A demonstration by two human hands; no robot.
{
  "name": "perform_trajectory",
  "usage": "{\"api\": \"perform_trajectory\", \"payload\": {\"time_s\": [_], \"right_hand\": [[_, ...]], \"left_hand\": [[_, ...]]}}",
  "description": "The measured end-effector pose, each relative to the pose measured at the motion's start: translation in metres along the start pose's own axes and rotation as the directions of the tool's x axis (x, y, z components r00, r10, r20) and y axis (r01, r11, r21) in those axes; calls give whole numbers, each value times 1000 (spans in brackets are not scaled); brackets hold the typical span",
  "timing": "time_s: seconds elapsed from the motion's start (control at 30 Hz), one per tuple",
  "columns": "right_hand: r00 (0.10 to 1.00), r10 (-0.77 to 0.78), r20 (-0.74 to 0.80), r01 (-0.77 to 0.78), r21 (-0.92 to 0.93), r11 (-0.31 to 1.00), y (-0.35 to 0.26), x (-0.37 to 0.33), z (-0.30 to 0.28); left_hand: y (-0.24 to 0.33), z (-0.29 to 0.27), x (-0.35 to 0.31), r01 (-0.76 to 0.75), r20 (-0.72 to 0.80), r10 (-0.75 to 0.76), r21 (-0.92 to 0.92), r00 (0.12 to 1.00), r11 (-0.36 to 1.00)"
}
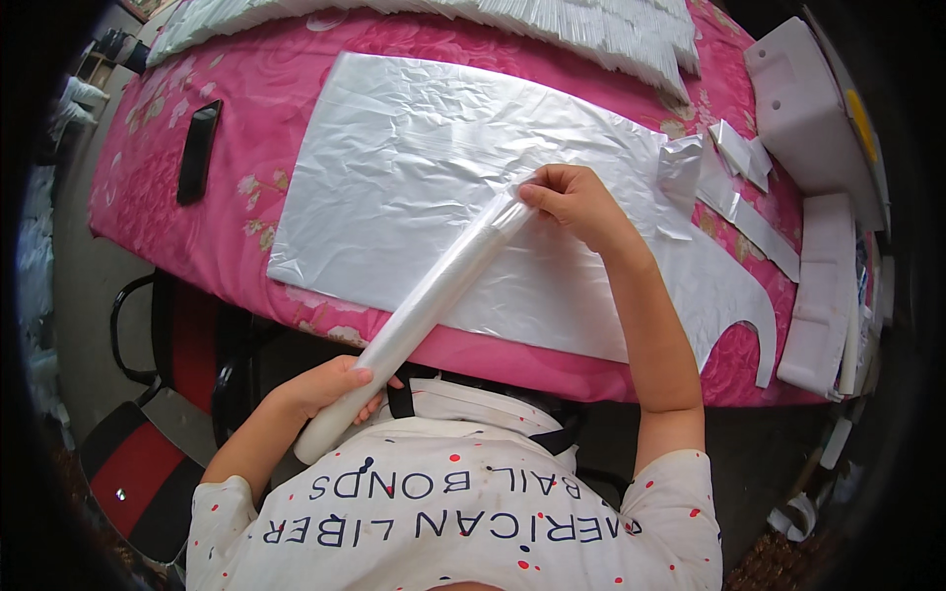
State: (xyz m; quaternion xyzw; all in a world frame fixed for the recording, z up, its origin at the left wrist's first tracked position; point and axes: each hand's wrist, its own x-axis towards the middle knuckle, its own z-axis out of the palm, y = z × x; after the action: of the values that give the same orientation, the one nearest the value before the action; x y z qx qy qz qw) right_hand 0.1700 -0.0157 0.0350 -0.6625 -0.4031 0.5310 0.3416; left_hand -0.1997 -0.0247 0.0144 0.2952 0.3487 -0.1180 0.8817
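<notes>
- Silver-white film-like material formed a long roll (429, 300), held at a slant from near the person's body, lower left, up over the tabletop (148, 202).
- Left hand (330, 387): its fingers were curled around the roll near the lower end, with the thumb on top.
- Right hand (576, 202): its thumb and fingers were closed in a pinch on the upper end; whether they gripped the whole roll or only its film edge could not be told.
- Beneath the roll's upper part lay a wide, creased silvery sheet (394, 148), spread across a pink flowered cloth (251, 108).
- Left of the sheet lay a black phone (199, 153).
- Silvery strips (761, 231) lay at the right, near a white box (803, 89).
- Beyond the sheet, along the far side, sat layered white bundles (552, 28).
</notes>
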Motion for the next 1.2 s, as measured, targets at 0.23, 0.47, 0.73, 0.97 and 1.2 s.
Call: {"api": "perform_trajectory", "payload": {"time_s": [0.23,0.47,0.73,0.97,1.2], "right_hand": [[919,-165,-359,101,-190,977,27,11,-48],[558,-358,-749,-119,-499,859,73,-2,-176],[716,-412,-564,160,-441,883,46,11,-121],[818,-370,-440,203,-380,902,31,46,-86],[880,-323,-349,163,-417,894,28,51,-92]], "left_hand": [[5,0,-6,23,-9,-23,110,1000,994],[2,-19,-33,176,88,-203,243,975,954],[107,56,6,-216,143,236,922,961,321],[132,85,100,-76,574,697,792,430,-605],[81,71,107,-390,644,375,731,667,-561]]}}
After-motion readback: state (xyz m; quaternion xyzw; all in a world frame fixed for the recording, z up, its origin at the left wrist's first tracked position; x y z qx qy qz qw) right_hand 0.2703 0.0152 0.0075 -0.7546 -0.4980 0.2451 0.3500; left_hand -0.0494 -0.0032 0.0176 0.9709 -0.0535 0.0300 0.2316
